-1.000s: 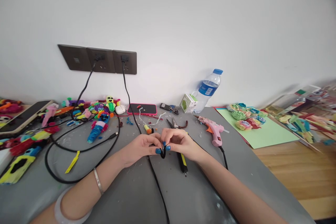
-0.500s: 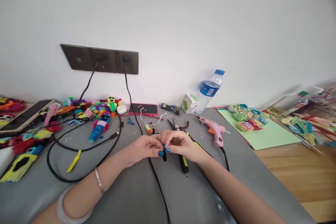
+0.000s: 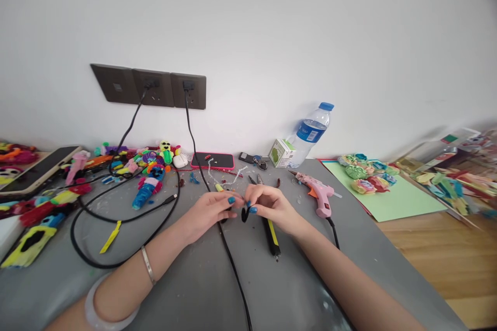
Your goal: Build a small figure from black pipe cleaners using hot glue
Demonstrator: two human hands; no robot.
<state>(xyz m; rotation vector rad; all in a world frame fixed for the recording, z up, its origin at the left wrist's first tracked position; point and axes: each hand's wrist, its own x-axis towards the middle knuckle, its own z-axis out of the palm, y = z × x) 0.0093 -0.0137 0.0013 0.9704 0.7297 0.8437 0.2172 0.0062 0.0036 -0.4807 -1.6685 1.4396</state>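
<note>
The right hand [image 3: 274, 212] comes in from the near side of the glue gun [image 3: 320, 197], wrist low and fingers curled, and pinches a small black loop [image 3: 245, 214] between thumb and forefinger. The loop hangs from those fingertips, left of the glue gun and about level with its handle; whether it touches the table [image 3: 194, 289] I cannot tell. The left hand [image 3: 213, 212], farther left of the glue gun, has its fingers bent and pointing towards the loop, their tips just beside the right ones. I cannot tell whether it grips anything. Two bracelets circle the left forearm. Left of the glue gun, pliers [image 3: 274, 238] lie partly under the right hand.

Behind the glue gun, a capped, see-through bottle [image 3: 310, 132] leans by the wall; how full it is I cannot tell. Beside it stands a carton [image 3: 281, 153], its contents hidden. Right of the glue gun, paper flowers [image 3: 365, 171] lie on a green sheet [image 3: 413, 202].
</note>
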